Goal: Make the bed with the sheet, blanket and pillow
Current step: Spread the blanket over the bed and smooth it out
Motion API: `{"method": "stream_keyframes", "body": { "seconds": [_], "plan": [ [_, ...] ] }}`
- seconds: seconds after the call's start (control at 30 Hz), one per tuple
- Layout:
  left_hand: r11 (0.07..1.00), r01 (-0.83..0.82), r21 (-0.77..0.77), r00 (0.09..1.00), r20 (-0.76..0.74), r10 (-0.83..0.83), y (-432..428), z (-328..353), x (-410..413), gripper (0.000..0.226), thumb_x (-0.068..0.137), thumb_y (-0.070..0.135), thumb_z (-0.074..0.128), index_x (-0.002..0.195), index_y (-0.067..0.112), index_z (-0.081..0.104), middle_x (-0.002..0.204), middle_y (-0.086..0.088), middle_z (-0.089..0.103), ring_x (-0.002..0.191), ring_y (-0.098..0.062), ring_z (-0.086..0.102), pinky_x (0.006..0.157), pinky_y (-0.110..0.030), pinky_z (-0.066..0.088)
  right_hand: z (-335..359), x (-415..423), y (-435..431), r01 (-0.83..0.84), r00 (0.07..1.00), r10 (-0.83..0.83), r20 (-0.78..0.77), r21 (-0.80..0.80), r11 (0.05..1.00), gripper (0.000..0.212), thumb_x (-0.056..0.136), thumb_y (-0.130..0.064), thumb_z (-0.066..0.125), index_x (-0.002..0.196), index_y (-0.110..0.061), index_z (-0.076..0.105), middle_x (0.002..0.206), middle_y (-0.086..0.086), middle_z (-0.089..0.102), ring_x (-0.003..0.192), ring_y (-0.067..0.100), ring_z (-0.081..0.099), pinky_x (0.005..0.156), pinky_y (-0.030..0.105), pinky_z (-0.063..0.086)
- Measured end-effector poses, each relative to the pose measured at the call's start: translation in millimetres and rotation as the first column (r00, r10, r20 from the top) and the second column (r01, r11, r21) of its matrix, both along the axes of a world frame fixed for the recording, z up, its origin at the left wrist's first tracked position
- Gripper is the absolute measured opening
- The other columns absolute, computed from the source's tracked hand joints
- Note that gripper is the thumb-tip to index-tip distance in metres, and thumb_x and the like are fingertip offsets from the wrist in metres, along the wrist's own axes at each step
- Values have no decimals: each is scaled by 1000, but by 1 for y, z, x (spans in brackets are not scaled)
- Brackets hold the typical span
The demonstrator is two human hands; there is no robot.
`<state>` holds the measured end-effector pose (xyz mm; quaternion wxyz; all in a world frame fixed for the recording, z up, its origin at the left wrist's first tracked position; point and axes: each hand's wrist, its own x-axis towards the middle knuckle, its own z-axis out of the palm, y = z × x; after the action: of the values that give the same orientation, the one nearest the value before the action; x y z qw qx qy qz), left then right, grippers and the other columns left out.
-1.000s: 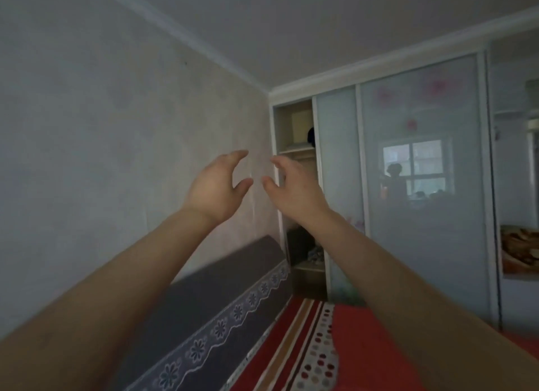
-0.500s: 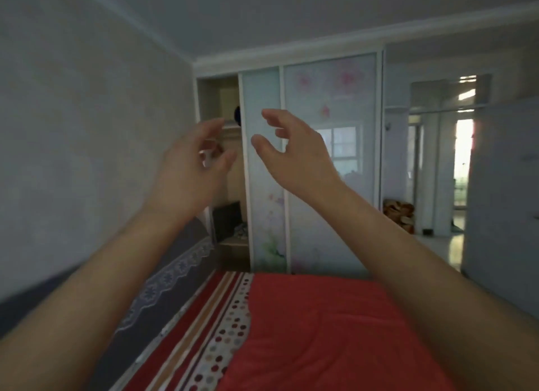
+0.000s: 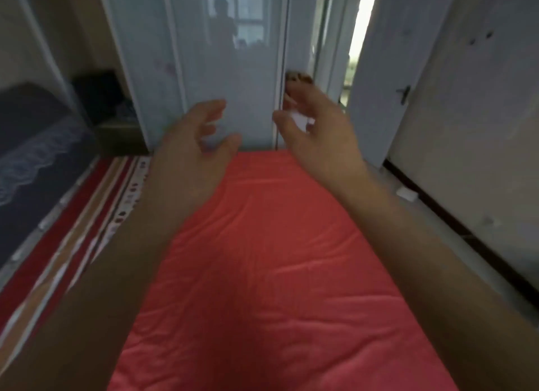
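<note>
The view has dropped from the wardrobe (image 3: 227,70) onto the red sheet (image 3: 277,274), which lies spread flat below. The left hand (image 3: 192,160) and right hand (image 3: 318,137) hover over its far end, fingers wide, holding nothing. Blanket and pillow are out of view, so they are likely still to fetch.

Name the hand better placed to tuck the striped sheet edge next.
Left, likely. The left hand, empty, hovers nearest the striped sheet edge; the right hand, also empty, is over the red blanket's opposite side.
</note>
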<state>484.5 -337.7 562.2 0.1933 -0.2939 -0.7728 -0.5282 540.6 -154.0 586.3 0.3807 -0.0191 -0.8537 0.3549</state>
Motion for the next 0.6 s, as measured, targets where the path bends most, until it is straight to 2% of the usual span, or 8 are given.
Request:
{"method": "stream_keyframes", "body": {
  "seconds": [0.1, 0.17, 0.27, 0.37, 0.47, 0.6],
  "plan": [
    [987, 143, -73, 989, 37, -141, 36, -34, 2, 48, 91, 31, 68, 136, 24, 55, 132, 6, 60, 115, -5, 60, 104, -25, 47, -40, 24, 23, 151, 984, -146, 103, -39, 988, 49, 94, -32, 65, 140, -18, 56, 135, -4, 61, 116, 10, 59, 102, 27, 47],
    [966, 235, -108, 972, 51, -231, 63, -50, 7, 50, 88, 36, 65, 136, 22, 56, 131, 7, 61, 118, -6, 59, 107, -28, 45, -62, 45, 39, 243, 961, -235, 145, -37, 969, 47, 93, -30, 65, 138, -17, 57, 129, -6, 62, 111, 7, 60, 101, 29, 48],
    [919, 369, -142, 929, 96, -358, 102, -69, 24, 53, 86, 37, 64, 136, 20, 57, 132, 7, 61, 118, -6, 59, 107, -31, 46, -90, 78, 61, 343, 921, -329, 209, -35, 939, 47, 93, -29, 65, 138, -15, 57, 131, -1, 62, 117, 13, 60, 104, 34, 47],
    [844, 515, -151, 857, 115, -502, 151, -81, 59, 51, 89, 30, 67, 137, 19, 56, 134, 6, 60, 119, -8, 59, 108, -32, 45, -106, 124, 88, 458, 870, -437, 230, -43, 888, 49, 92, -29, 66, 138, -15, 57, 135, 0, 62, 121, 15, 59, 104, 34, 47],
    [792, 588, -168, 809, 131, -573, 196, -86, 96, 49, 92, 22, 70, 139, 19, 55, 136, 5, 60, 121, -9, 58, 109, -34, 44, -112, 168, 117, 547, 821, -521, 234, -61, 835, 46, 93, -31, 66, 136, -19, 58, 133, -4, 63, 120, 14, 59, 101, 34, 48],
    [746, 640, -186, 768, 117, -630, 254, -87, 143, 51, 91, 30, 68, 140, 23, 54, 136, 7, 60, 122, -10, 58, 108, -36, 44, -117, 221, 163, 599, 790, -570, 228, -87, 796, 47, 94, -31, 65, 139, -21, 56, 134, -6, 62, 123, 10, 56, 103, 32, 46]
  ]
}}
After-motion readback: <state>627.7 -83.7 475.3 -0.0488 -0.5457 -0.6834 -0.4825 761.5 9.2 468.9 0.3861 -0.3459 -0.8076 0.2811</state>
